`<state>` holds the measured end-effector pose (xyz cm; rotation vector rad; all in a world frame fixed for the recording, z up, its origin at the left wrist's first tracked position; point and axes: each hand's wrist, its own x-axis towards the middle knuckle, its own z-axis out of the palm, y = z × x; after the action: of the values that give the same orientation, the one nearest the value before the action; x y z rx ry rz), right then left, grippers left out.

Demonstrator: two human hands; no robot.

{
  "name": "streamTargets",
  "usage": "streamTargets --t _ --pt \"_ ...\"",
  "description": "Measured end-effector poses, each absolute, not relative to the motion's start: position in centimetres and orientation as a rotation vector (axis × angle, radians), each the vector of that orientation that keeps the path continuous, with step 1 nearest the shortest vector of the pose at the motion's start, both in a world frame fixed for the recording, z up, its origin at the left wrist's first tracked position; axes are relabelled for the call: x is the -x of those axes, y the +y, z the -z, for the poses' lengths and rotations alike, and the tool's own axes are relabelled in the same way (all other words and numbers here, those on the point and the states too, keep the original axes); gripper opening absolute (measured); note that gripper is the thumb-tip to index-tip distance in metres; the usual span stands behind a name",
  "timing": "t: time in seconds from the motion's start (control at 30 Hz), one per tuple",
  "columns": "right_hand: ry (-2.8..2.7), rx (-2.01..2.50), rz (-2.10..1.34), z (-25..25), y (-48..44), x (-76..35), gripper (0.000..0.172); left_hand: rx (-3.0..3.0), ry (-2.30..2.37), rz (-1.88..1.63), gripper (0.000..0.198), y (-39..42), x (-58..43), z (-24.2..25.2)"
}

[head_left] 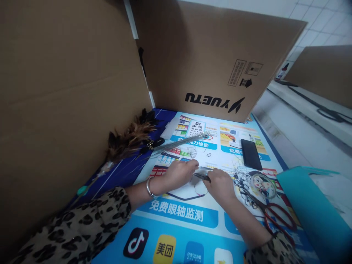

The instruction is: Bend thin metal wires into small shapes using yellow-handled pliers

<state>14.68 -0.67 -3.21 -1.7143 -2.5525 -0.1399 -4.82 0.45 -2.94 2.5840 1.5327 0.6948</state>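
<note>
My left hand (180, 175) is closed in a pinch over the printed mat, a bracelet at its wrist. Thin wire (204, 168) shows between its fingertips and my other hand. My right hand (222, 187) wraps round small dark pliers (202, 177), whose jaws point left toward the left fingertips. Whether the jaws grip the wire cannot be made out. Behind both hands lies a bundle of straight silvery wires (184, 141). To the right of my right hand sit several small dark wire loops (243, 187).
Red-handled scissors (279, 216) and a round clear dish (263, 184) lie at right, near a black phone (251, 154) and a teal folder-like sheet (310, 205). Brown feathers (129, 139) rest along the left. Cardboard panels (214, 55) stand at the left and back.
</note>
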Motion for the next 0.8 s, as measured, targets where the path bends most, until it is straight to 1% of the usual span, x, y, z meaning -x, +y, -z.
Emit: streamTargets --t 0.13,0.27,0.4,0.67,0.8 --pt "-2.449 1.725 0.196 3.4 -0.5 -15.0 0.019 -2.181 1.409 -0.839 0.019 1.6 5.9 2.1" --pt "-2.391 1.760 0.119 3.9 -0.2 -15.5 0.022 -2.022 1.270 -0.818 0.020 2.5 6.4 2.3" --pt "-2.359 1.778 0.027 4.3 0.1 -15.7 0.022 -2.063 1.209 -0.773 0.018 3.2 6.5 3.1" --pt "-2.342 1.761 0.001 4.4 -0.1 -15.8 0.018 -2.215 1.117 -0.627 0.018 3.1 6.5 3.4" --pt "-2.338 1.776 -0.015 4.3 -0.2 -15.8 0.017 -2.207 1.119 -0.623 0.018 2.9 6.3 3.5"
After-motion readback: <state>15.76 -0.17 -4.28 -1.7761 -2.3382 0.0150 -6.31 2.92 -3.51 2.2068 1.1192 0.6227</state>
